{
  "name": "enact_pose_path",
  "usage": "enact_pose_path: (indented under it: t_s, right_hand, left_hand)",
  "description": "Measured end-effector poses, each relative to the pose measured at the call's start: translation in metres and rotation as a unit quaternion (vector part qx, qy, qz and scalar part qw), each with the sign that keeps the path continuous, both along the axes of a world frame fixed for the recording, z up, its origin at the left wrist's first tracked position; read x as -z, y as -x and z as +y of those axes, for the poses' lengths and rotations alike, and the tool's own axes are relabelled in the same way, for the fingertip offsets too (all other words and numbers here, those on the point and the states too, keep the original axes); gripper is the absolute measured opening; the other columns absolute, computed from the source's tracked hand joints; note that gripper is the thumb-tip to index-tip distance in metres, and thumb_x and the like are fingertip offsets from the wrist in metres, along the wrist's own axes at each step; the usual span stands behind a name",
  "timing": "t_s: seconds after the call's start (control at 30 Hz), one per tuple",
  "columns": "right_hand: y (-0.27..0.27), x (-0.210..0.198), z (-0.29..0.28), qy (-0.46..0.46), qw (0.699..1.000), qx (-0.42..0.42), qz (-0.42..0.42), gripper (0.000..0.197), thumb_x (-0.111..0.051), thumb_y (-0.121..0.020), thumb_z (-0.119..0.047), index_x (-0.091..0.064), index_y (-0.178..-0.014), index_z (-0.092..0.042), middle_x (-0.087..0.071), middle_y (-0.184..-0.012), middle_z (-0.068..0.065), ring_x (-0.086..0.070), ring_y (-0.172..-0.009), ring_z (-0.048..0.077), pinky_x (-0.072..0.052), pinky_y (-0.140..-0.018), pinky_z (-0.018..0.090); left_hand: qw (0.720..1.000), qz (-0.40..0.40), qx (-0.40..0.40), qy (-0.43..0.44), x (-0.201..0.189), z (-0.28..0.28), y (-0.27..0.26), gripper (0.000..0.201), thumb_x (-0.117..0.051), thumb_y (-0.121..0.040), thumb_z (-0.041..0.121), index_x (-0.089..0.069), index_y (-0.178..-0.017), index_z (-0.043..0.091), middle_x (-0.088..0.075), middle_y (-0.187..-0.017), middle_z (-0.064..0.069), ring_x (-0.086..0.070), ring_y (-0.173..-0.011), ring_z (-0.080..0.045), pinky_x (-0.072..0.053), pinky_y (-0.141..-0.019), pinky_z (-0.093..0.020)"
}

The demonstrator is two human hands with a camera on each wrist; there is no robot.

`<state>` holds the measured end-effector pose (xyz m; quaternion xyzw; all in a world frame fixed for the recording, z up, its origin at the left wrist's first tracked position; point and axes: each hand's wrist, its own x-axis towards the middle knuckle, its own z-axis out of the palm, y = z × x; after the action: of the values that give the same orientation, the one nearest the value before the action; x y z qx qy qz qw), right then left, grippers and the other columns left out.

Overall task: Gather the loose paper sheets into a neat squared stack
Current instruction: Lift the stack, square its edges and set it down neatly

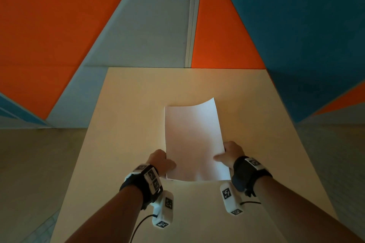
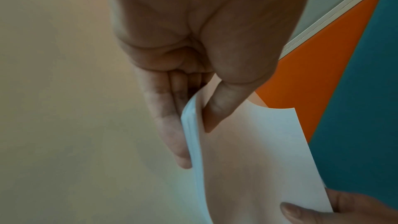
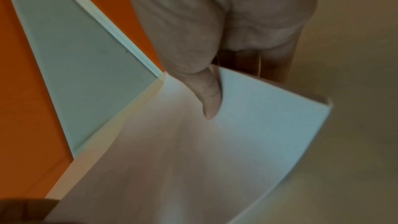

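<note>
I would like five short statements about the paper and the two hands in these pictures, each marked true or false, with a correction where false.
1. Both hands hold the paper stack. True: the left hand grips its left edge and the right hand its right edge.
2. The stack lies flat on the table. False: it is held up, standing on its lower edge or just above the table.
3. The left thumb presses on the face of the paper that is turned to the person. True.
4. Loose sheets are scattered on the table. False: no paper shows outside the stack.
5. The top edge of the stack is perfectly straight. False: its upper right corner curls.
</note>
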<state>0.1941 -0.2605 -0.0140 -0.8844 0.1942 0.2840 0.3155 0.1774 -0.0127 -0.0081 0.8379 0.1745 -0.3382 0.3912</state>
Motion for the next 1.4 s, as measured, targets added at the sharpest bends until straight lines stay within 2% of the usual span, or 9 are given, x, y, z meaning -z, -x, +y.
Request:
enact_pose_path:
  t_s: [0.13,0.27,0.5,0.67,0.83,0.97,1.1,1.27,1.4]
  right_hand:
    - [-0.002,-0.004,0.009,0.051,0.999,0.010,0.018,0.063,-0.075,-0.083,-0.025,-0.050,-0.137,-0.004,-0.059,-0.136,0.014,-0.058,-0.123,0.032,-0.052,-0.098,0.036]
    - [-0.002,-0.007,0.011,0.093,0.995,0.007,0.026,0.058,-0.071,-0.087,-0.022,-0.048,-0.135,-0.001,-0.058,-0.135,0.016,-0.057,-0.123,0.033,-0.050,-0.093,0.033]
    - [0.000,-0.006,0.006,0.124,0.992,0.012,0.016,0.086,-0.081,-0.073,-0.040,-0.036,-0.139,-0.008,-0.046,-0.142,0.013,-0.052,-0.128,0.034,-0.049,-0.099,0.039]
    - [0.001,-0.007,-0.004,0.081,0.995,0.042,0.040,0.092,-0.079,-0.073,-0.048,-0.035,-0.142,-0.006,-0.046,-0.144,0.014,-0.051,-0.129,0.035,-0.049,-0.100,0.039]
    - [0.008,-0.008,-0.016,0.016,0.995,0.097,0.029,0.051,-0.053,-0.086,-0.034,-0.057,-0.126,-0.003,-0.063,-0.125,0.018,-0.063,-0.106,0.036,-0.058,-0.089,0.047]
    - [0.017,-0.005,-0.015,0.000,0.995,0.090,0.036,0.026,-0.048,-0.087,-0.014,-0.058,-0.106,0.000,-0.064,-0.124,0.023,-0.066,-0.103,0.039,-0.060,-0.077,0.038]
    - [0.018,0.001,-0.014,-0.001,0.995,0.100,0.029,0.042,-0.044,-0.084,-0.011,-0.060,-0.121,0.002,-0.063,-0.127,0.023,-0.064,-0.108,0.041,-0.059,-0.088,0.045]
    - [0.014,0.003,-0.019,0.006,0.996,0.079,0.043,0.039,-0.046,-0.090,-0.012,-0.061,-0.122,0.001,-0.066,-0.124,0.018,-0.066,-0.088,0.032,-0.050,-0.050,0.023]
    - [0.010,0.009,-0.022,0.000,0.995,0.076,0.057,0.037,-0.049,-0.092,-0.007,-0.059,-0.126,0.003,-0.063,-0.128,0.020,-0.063,-0.092,0.033,-0.042,-0.036,0.013]
  left_hand:
    - [0.999,0.012,0.007,-0.030,0.002,-0.001,-0.001,0.024,-0.070,-0.076,0.020,-0.069,-0.089,0.000,-0.070,-0.082,-0.011,-0.067,-0.068,-0.023,-0.055,-0.062,-0.029]
    - [0.998,0.017,0.022,-0.058,0.002,-0.004,0.000,0.030,-0.064,-0.078,0.020,-0.065,-0.098,-0.003,-0.068,-0.093,-0.016,-0.067,-0.075,-0.027,-0.047,-0.053,-0.025]
    - [0.980,0.012,0.076,-0.182,-0.001,-0.014,0.003,0.046,-0.063,-0.078,0.040,-0.063,-0.111,0.007,-0.067,-0.107,-0.010,-0.064,-0.092,-0.028,-0.049,-0.072,-0.028]
    - [0.977,-0.016,0.035,-0.209,-0.004,-0.015,0.003,0.065,-0.063,-0.081,0.043,-0.040,-0.130,0.007,-0.053,-0.130,-0.014,-0.054,-0.118,-0.034,-0.047,-0.091,-0.038]
    - [0.987,-0.010,-0.019,-0.157,-0.001,-0.007,0.003,0.049,-0.048,-0.091,0.033,-0.053,-0.123,-0.002,-0.058,-0.127,-0.020,-0.057,-0.114,-0.036,-0.046,-0.088,-0.035]
    - [0.994,0.001,-0.043,-0.098,0.001,-0.006,0.010,0.037,-0.047,-0.093,0.020,-0.062,-0.114,-0.006,-0.065,-0.116,-0.024,-0.062,-0.107,-0.038,-0.053,-0.089,-0.038]
    - [0.995,0.008,-0.043,-0.093,0.002,-0.004,0.015,0.035,-0.045,-0.084,0.018,-0.066,-0.097,-0.007,-0.070,-0.107,-0.023,-0.066,-0.097,-0.037,-0.048,-0.073,-0.030]
    - [0.995,-0.005,-0.078,-0.068,-0.002,-0.008,0.015,0.035,-0.045,-0.094,0.014,-0.062,-0.115,-0.007,-0.064,-0.118,-0.025,-0.062,-0.109,-0.038,-0.053,-0.090,-0.039]
    - [0.994,-0.013,-0.077,-0.081,-0.001,-0.011,0.016,0.035,-0.043,-0.097,0.013,-0.059,-0.122,-0.006,-0.061,-0.124,-0.023,-0.058,-0.115,-0.037,-0.049,-0.091,-0.037]
